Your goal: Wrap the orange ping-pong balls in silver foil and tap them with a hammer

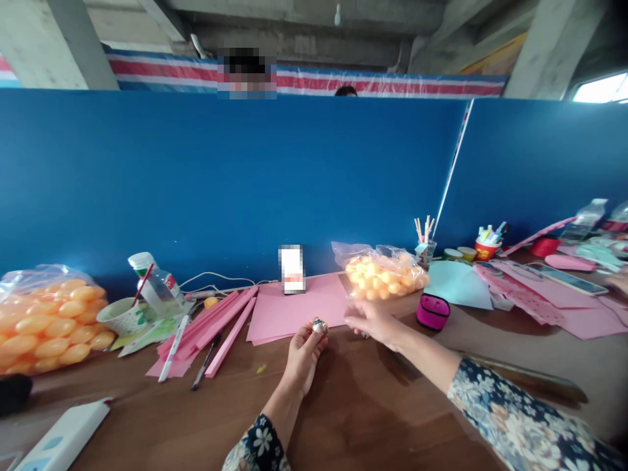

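A small shiny metallic ball (320,326) with silver and gold tones is pinched between the thumb and fingers of my left hand (303,360), above the brown table in front of me. My right hand (373,322) is to the right of the ball and apart from it, its fingers loosely bent and apart. Beneath that hand is a tiny shiny spot, too small to make out. Sheets of pink paper (294,307) lie just beyond both hands. Close behind my right hand rests a clear bag of pale orange balls (385,275).
Pink paper strips (220,324), a white pen (174,348) and a black pen (206,362) lie left. Further left are a paper cup (120,316), a bottle (159,288) and another bag of orange balls (53,324). A magenta pouch (433,312) sits right. A blue partition (245,170) stands behind.
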Demonstrator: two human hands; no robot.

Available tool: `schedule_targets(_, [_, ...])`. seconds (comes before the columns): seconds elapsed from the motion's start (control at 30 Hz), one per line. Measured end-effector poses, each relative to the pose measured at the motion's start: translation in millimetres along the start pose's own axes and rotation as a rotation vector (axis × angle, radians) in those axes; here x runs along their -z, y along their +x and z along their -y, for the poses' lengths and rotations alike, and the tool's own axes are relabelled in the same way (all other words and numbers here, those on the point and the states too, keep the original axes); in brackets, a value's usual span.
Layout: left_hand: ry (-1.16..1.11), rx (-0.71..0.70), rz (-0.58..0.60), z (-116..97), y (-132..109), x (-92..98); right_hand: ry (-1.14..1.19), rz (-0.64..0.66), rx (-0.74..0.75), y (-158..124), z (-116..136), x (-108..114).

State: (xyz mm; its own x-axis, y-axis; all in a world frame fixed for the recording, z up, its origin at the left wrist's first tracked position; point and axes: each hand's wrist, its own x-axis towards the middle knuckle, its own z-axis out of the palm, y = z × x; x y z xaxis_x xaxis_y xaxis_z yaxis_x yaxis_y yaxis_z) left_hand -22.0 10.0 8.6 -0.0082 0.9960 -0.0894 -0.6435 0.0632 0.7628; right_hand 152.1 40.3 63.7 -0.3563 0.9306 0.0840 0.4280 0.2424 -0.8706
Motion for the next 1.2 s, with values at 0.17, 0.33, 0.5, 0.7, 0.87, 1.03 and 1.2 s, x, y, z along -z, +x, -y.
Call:
schedule_targets(0.17, [-0.001,-0.022,0.013,3,2,3.2,0.13,-0.084,0.114,-8,5,-35])
schedule_targets(0.33, [-0.011,-0.033,0.031,2,0,1.8,0.024,-0.204,0.181,-12,-1,-50])
schedule_targets(0.5, [0.004,-0.034,0.069,3,0,2.9,0.0,-0.223,0.17,-16,-10,-51])
schedule_targets(0.7, [-0.004,-0.025,0.011,6,2,5.5,0.13,-0.266,0.151,-17,-23,-55])
schedule_targets(0.87, [-0.01,-0.025,0.012,6,0,4.4,0.317,-0.256,0.112,-16,-33,-63])
schedule_targets(1.03, [0.006,-0.03,0.005,5,0,3.1,0.388,-0.235,0.083,-17,-36,-65])
schedule_targets(1.2, [0.024,-0.024,-0.002,1,-3,-2.6,0.335,-0.269,0.069,-17,-39,-66])
